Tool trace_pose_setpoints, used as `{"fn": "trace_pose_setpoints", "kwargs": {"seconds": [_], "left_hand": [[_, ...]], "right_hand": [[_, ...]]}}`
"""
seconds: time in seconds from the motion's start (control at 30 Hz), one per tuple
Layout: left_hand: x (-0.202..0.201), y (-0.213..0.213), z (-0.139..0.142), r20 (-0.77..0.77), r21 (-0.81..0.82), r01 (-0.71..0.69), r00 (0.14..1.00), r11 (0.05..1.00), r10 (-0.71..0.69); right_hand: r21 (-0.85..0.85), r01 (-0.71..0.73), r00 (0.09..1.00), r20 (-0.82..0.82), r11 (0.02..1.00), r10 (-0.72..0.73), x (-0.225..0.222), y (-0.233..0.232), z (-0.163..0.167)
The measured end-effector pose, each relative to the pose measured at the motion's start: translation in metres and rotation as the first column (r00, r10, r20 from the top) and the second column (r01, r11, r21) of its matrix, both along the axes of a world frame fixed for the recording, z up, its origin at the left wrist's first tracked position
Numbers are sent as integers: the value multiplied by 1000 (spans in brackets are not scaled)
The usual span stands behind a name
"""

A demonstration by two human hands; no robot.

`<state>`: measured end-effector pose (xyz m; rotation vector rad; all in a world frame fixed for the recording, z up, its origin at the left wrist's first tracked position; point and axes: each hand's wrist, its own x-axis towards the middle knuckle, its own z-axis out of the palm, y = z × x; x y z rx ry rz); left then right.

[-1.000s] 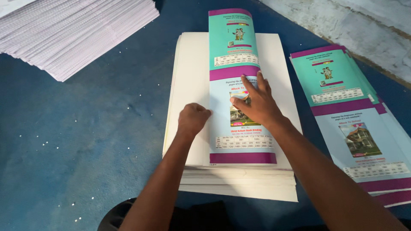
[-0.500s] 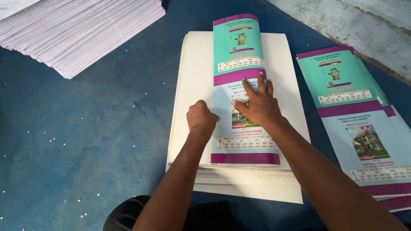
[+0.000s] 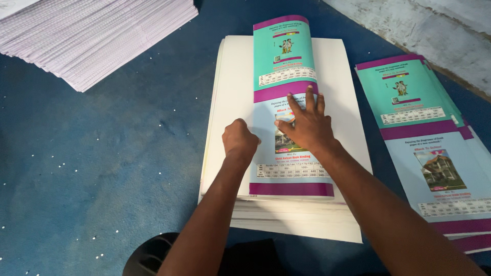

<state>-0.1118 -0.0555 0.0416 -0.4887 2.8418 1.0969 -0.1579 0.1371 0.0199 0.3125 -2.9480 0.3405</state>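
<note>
Centrally, a tall stack of white sheets lies on a blue floor covering, edges roughly squared, the lower sheets jutting slightly at the near side. On top of it lies a printed cover sheet, long and narrow, its far half teal with a purple band at the far end and another across the middle, its near half pale blue with a small building picture, a table of figures and a purple strip along the near edge; the far end curls upward off the stack. Right hand: flat, palm down, fingers spread and pressed on the middle of the cover sheet just below the central purple band, gripping nothing. Left hand: curled into a loose fist, knuckles resting on the white stack at the left edge of the cover sheet; whether it pinches the sheet's edge cannot be told. To the right, on the floor covering and apart from the stack, a fanned pile of matching covers, same teal, pale blue and purple layout. At the upper left, well apart, a large slumped pile of ruled white pages. At the upper right, a strip of grey concrete.
</note>
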Motion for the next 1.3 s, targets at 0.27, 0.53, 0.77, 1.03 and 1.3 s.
{"fn": "trace_pose_setpoints", "kwargs": {"seconds": [0.27,0.53,0.77,1.03,1.3], "left_hand": [[-2,0,-5,-17,-11,-5,1000,1000,5],[-5,2,-19,-127,-60,76,988,995,-83],[-16,12,-26,-57,-423,292,936,858,-346],[-33,12,-19,145,-461,578,798,674,-585],[-38,32,-8,171,-437,604,784,667,-597]], "right_hand": [[11,6,1000,12,1000,-6,2,-1,-1],[16,16,999,33,1000,-16,2,-4,-2],[24,-3,999,-35,1000,3,7,-8,-1],[278,-17,975,-208,960,78,-4,-1,-10],[92,-114,956,-261,989,135,-25,34,-46]]}}
